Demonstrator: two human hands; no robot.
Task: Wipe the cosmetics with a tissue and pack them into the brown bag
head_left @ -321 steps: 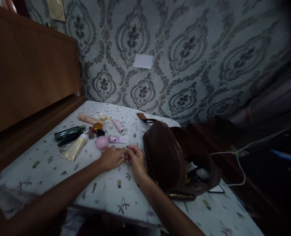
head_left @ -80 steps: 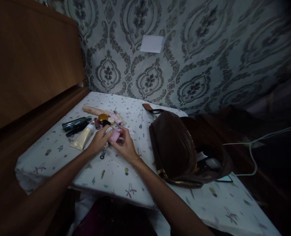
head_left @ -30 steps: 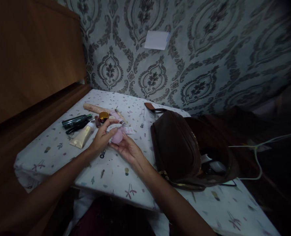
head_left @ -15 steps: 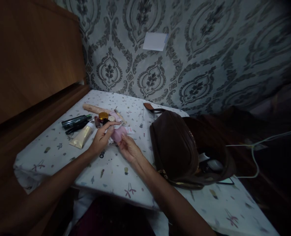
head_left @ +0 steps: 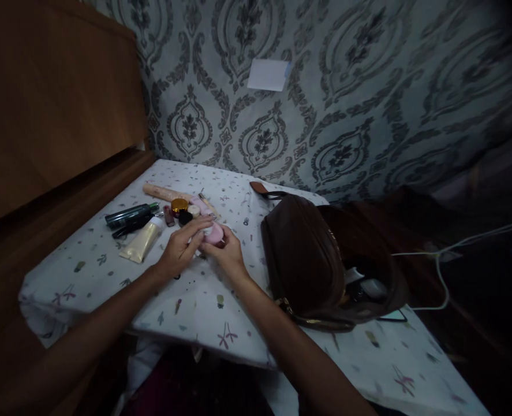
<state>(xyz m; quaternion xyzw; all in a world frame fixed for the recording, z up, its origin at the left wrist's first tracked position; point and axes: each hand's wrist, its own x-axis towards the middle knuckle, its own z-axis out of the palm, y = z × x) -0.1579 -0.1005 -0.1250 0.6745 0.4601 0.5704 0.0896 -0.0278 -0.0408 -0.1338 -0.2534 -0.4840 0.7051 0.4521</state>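
- In hand, by judgement: handling a rounded pink cosmetic item [head_left: 215,232], its exact kind unclear, held between both hands over the near-middle of the worktop [head_left: 195,312].
- Left hand [head_left: 178,249]: fingers closed on what looks like a white wad [head_left: 205,230], seemingly against the pink item's left side.
- Right hand [head_left: 228,251]: thumb and fingers grip the pink item's right side; their undersides are hidden.
- The next move likely calls for one hand holding steady while the other shifts its grip.
- Tight side: a black cap [head_left: 185,218] and gold-lidded jar [head_left: 179,206] sit just beyond the left fingers; a pale gold tube [head_left: 142,240] lies to their left.
- Roomier side: bare worktop separates the right hand from the brown bag [head_left: 303,260], and more runs back to the front edge, which both forearms cross.
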